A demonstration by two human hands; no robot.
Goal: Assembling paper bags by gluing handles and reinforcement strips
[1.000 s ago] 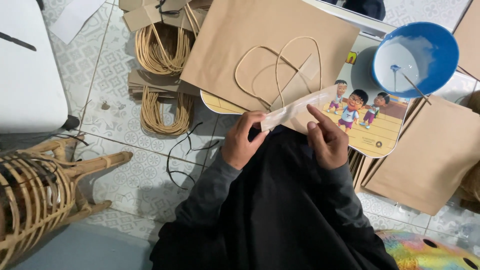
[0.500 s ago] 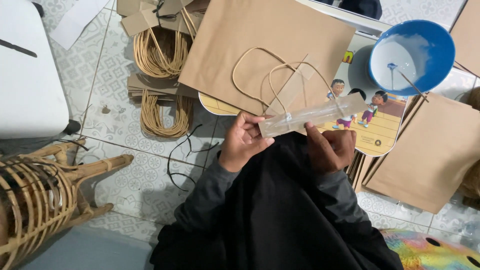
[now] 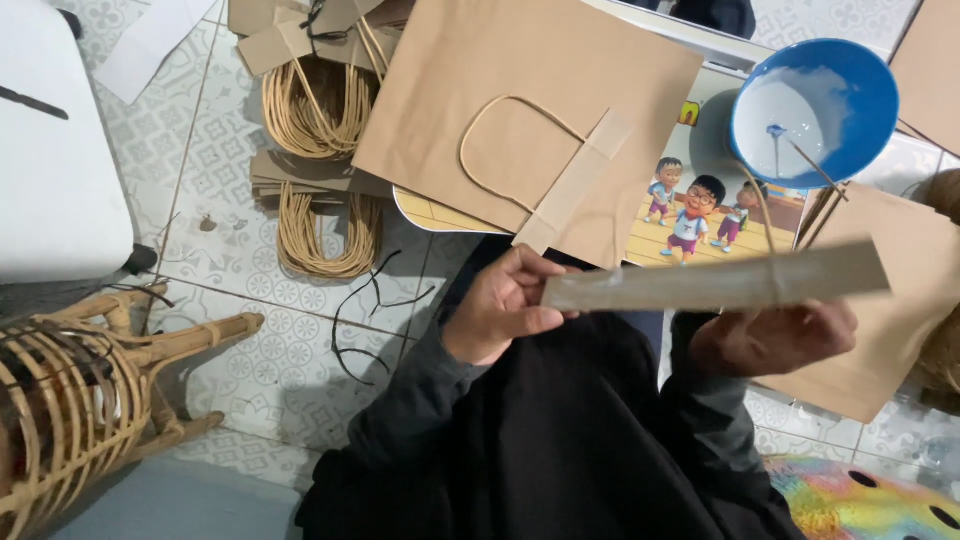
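Paper strip point(image 3: 715, 282) between hands; blue bowl point(image 3: 815, 110), bag point(image 3: 530, 110) beyond.

**Patterned tile floor and its load**

A white patterned tile floor point(image 3: 260, 330) was covered with bundled tan twine handles point(image 3: 322, 215), a loose black cord point(image 3: 365, 310), a woven rattan stool point(image 3: 90, 390) and flat brown paper bags point(image 3: 870, 320).

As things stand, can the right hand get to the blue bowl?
Probably yes, but not freely. The right hand is under one end of the long paper strip, with the left hand holding the other. The blue bowl sits beyond, nothing between but that strip; it would have to be let go.
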